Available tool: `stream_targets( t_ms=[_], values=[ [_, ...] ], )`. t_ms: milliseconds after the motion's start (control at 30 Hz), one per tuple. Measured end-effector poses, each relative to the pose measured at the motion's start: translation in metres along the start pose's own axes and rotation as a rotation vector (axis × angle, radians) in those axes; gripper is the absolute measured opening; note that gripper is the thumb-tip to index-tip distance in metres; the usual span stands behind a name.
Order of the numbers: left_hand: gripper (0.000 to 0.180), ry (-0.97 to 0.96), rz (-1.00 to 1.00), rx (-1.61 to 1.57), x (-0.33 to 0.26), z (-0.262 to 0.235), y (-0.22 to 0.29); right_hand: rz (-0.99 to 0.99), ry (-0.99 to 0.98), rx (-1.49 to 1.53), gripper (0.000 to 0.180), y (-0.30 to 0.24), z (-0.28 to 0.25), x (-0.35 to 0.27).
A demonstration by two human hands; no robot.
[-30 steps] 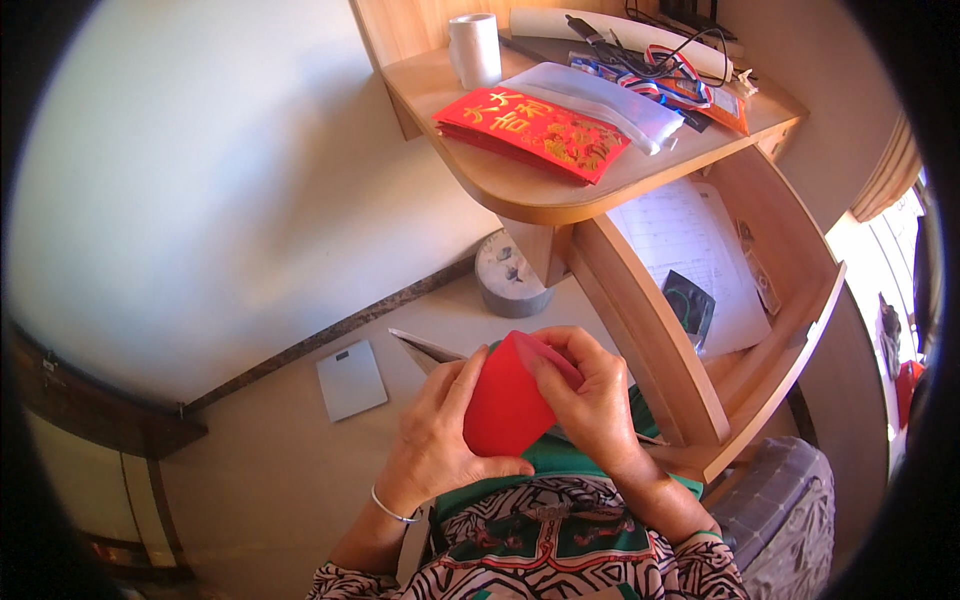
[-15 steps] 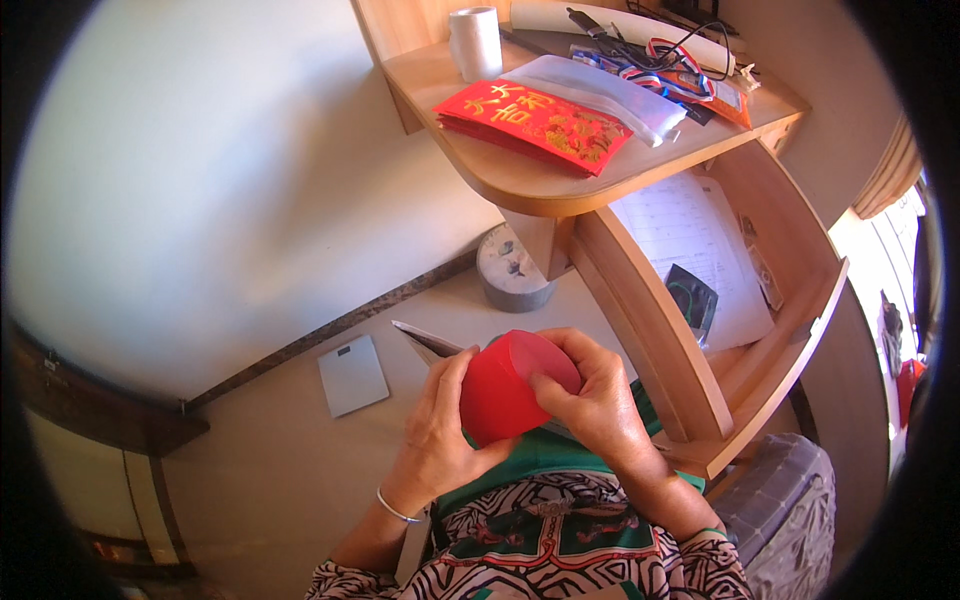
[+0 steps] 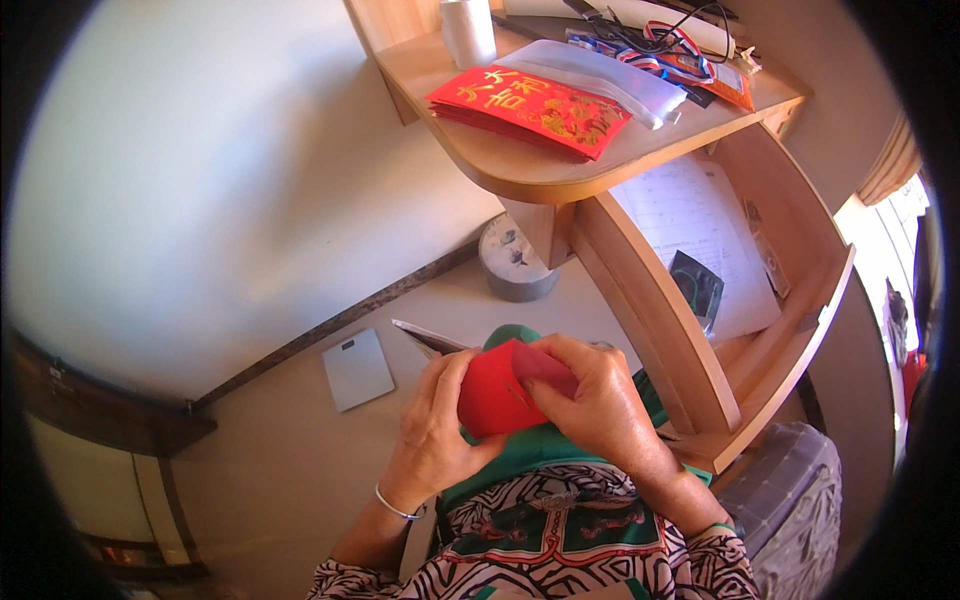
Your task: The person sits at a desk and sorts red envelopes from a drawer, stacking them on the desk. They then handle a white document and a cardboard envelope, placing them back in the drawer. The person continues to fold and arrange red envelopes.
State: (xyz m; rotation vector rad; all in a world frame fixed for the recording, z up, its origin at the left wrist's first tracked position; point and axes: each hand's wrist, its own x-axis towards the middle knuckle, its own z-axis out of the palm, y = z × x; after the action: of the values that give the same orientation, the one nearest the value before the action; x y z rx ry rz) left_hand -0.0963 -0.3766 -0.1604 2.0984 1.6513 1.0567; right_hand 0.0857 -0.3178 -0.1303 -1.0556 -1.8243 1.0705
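Over my lap, both hands hold a red paper envelope [image 3: 488, 392], bowed so that its sides bulge. My left hand [image 3: 428, 425] is closed round its left side, the thumb along the bottom edge. The fingers of my right hand [image 3: 598, 400] curl over the right end, with the thumb pressed at the envelope's mouth or flap. Whether anything is inside cannot be seen. On the desk ahead lies a fanned stack of red envelopes [image 3: 530, 108] with gold print.
The curved desk [image 3: 500, 180] also bears a white paper roll [image 3: 468, 35], a clear pouch [image 3: 600, 75], ribbons and cables. At right an open drawer [image 3: 655, 310] holds papers [image 3: 690, 220]. A flat scale [image 3: 358, 370] and a round grey container [image 3: 517, 260] stand on the floor.
My right hand has turned further over the envelope, its thumb moving in at the mouth, where a fold now shows. The envelope stays in both hands. The view has shifted slightly.
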Motion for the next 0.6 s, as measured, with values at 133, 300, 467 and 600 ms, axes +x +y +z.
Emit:
stream_targets(
  t_ms=[133,300,467,600],
  values=[
    [0.079,0.035,0.018,-0.034,-0.001,0.001,0.000,0.037,-0.008,0.062,0.020,0.000,-0.001,0.000],
    [0.076,0.063,0.085,-0.029,-0.005,0.000,-0.006,0.166,-0.083,0.213,0.021,-0.002,-0.003,-0.003],
    [0.077,0.077,0.113,-0.026,-0.007,0.000,-0.012,0.224,-0.113,0.300,0.022,-0.006,-0.002,-0.007],
    [0.078,0.071,0.102,-0.015,-0.008,0.001,-0.014,0.232,-0.113,0.326,0.022,-0.007,-0.002,-0.008]
  ],
)
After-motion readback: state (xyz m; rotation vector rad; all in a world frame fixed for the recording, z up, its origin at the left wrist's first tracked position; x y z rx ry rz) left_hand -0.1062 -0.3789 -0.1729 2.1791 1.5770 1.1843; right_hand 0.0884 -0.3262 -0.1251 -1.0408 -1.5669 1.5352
